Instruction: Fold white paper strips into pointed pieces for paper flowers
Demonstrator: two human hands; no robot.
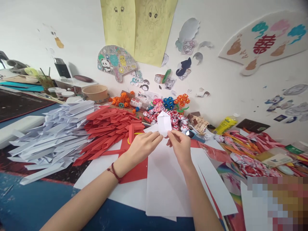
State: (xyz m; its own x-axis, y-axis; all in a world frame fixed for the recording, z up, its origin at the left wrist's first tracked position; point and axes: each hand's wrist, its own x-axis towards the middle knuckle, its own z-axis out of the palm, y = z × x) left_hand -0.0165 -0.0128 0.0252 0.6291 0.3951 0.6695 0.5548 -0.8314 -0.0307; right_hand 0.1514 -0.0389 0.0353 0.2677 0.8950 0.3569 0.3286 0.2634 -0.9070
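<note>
A small piece of folded white paper (164,123), with a pointed top, is held up over the middle of the table. My left hand (145,144) is closed on its lower left edge, fingers pressed together. At the lower right edge, my right hand (179,142) pinches the paper between thumb and fingers. Beneath the hands lie white paper sheets (168,183) and a red sheet (138,171). Left of the hands are a heap of folded red paper strips (110,128) and a larger heap of folded white paper strips (60,131).
Red-and-white paper balls (176,118) and bright flowers (168,103) stand at the back by the wall. A beige bowl (95,93) sits behind the white heap. On the right are a yellow bottle (225,124) and a pile of coloured strips (247,144).
</note>
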